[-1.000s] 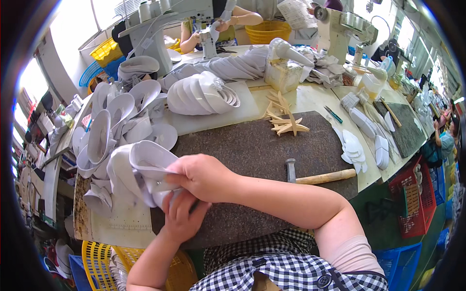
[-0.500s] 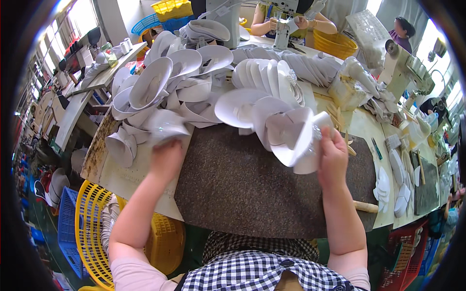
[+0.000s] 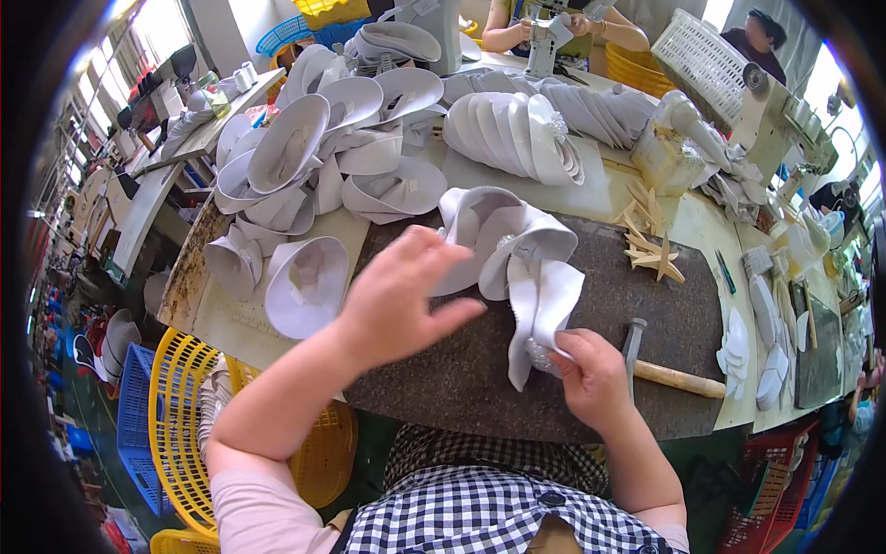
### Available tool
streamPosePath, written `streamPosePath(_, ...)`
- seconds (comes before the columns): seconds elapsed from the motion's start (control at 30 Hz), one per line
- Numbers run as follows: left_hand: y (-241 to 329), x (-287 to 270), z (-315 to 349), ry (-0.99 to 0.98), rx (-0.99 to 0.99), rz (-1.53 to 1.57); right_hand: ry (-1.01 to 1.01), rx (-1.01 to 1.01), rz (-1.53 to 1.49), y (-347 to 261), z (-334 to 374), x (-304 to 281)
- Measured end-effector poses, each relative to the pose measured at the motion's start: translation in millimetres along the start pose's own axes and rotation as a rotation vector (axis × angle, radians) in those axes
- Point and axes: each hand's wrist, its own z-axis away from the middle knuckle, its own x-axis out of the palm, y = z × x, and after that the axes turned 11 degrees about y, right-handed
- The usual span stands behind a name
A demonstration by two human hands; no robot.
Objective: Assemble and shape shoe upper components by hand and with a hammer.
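Note:
My right hand (image 3: 592, 377) pinches the end of a white shoe upper (image 3: 546, 300) with glittery trim, over the dark board (image 3: 443, 369). Two or so more white uppers (image 3: 475, 222) lie bunched at the far end of that piece. My left hand (image 3: 399, 294) is open, fingers spread, just left of the bunch; nothing shows in it. One loose upper (image 3: 307, 284) rests left of the board, near my left forearm. Beyond it rises a heap of similar white uppers (image 3: 291, 152).
A hammer (image 3: 678, 377) lies at the board's right, with wooden wedges (image 3: 655, 249) beyond. A row of stacked uppers (image 3: 508, 134) stands at the back. Yellow baskets (image 3: 175, 415) are below left. Across the table, a person's hands (image 3: 577, 25) work at a machine.
My left hand has let go of an upper at the left and moved right, opening. My right hand has come nearer and slightly left with its upper. The hammer is now uncovered.

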Motion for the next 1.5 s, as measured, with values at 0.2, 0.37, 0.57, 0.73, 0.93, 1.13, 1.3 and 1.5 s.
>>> streamPosePath(0.2,-30.1,43.8,-8.6,0.156,-0.033,0.068,0.008,0.029,-0.072,-0.4,14.4,-3.4)
streamPosePath(0.37,-70.2,36.6,-13.1,0.239,-0.187,0.048,0.317,0.587,-0.606,15.7,33.5,-19.1)
streamPosePath(0.57,-101.8,-12.2,-19.5,0.295,-0.247,-0.619,0.447,0.534,-0.587,25.6,34.8,-23.5)
streamPosePath(0.73,-60.4,-17.4,-4.0,0.457,0.059,-0.676,0.332,0.088,0.160,11.2,22.1,-22.9)
streamPosePath(0.93,46.8,7.9,42.1,-0.215,-0.512,0.846,0.303,-0.239,0.361,-13.9,-5.3,-8.0)
streamPosePath(1.13,38.6,46.6,46.7,-0.183,-0.316,0.797,0.094,-0.302,0.242,-20.0,13.6,1.6)
streamPosePath(1.3,-11.0,68.5,18.7,0.040,0.418,0.518,0.014,-0.540,0.223,-9.7,28.0,6.0)
streamPosePath(1.5,-21.3,73.7,38.3,-0.276,-0.303,0.834,-0.155,-0.373,0.294,-26.1,38.8,45.9)
